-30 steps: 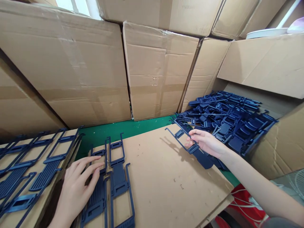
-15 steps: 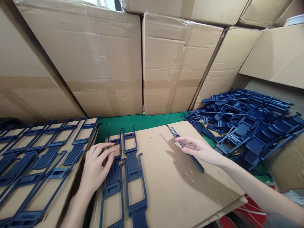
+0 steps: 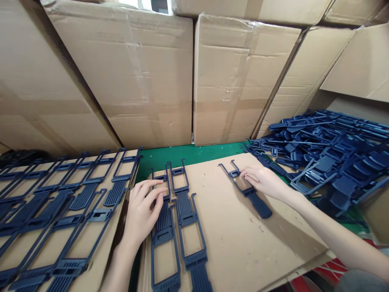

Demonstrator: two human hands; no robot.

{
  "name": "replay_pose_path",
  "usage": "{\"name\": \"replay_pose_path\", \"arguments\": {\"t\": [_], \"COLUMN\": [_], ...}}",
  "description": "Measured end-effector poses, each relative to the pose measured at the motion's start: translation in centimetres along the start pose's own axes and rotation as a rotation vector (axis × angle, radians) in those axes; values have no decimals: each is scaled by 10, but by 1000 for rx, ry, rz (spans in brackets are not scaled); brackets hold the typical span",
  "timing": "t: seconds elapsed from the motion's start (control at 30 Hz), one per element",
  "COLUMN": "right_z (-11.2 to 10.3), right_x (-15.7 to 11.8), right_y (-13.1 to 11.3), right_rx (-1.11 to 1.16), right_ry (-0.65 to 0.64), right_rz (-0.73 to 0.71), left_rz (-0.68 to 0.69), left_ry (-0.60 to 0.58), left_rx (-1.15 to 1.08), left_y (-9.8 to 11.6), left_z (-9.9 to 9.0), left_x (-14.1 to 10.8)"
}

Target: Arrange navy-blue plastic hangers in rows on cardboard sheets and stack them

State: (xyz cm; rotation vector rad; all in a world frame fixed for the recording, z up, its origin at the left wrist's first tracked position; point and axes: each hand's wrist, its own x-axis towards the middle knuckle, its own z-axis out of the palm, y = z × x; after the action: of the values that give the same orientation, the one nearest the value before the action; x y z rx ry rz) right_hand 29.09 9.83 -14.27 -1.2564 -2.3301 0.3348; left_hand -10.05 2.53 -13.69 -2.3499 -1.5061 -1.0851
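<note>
My right hand (image 3: 265, 181) pinches the side rail of a dark blue plastic frame (image 3: 249, 190), which has two hooked prongs and a ribbed paddle end. The frame is turned flat side up over the right part of a cardboard sheet (image 3: 231, 243). My left hand (image 3: 145, 207) is over the sheet's left edge with bent fingers apart, partly covering one frame (image 3: 165, 239); whether the fingertips touch it I cannot tell. Beside that, another matching frame (image 3: 184, 207) lies lengthwise, with more frames below in the same columns.
On the left, a second cardboard sheet (image 3: 101, 227) bears rows of similar blue frames. A tangled heap of blue parts (image 3: 331, 158) lies at the right on the green surface (image 3: 167, 152). Large cardboard boxes (image 3: 243, 81) form a wall behind.
The frame in my right hand has turned from edge-on to show its flat face. My left hand keeps its place by the left column. The view has shifted slightly.
</note>
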Motion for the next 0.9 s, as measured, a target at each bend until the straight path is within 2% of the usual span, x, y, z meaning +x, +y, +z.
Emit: {"name": "replay_pose_path", "arguments": {"t": [0.07, 0.23, 0.5, 0.63, 0.73, 0.9], "right_z": [8, 35, 71, 90, 98, 96], "right_x": [1, 8, 52, 67, 68, 62], "right_y": [1, -2, -9, -15, -16, -17], "right_rx": [-8, 16, -7, 7, 44, 115], "right_ry": [-29, 15, 9, 82, 139, 155], "right_rz": [-62, -145, -281, -262, -237, -308], "left_rz": [-1, 9, -14, -33, -51, -91], "left_ry": [5, 11, 19, 0, -19, -98], "left_rx": [-9, -30, -22, -48, -84, -105], "left_y": [2, 6, 8, 7, 5, 12], "left_z": [-1, 0, 0, 0, -1, -3], "left_x": [0, -1, -2, -3, -3, 5]}}
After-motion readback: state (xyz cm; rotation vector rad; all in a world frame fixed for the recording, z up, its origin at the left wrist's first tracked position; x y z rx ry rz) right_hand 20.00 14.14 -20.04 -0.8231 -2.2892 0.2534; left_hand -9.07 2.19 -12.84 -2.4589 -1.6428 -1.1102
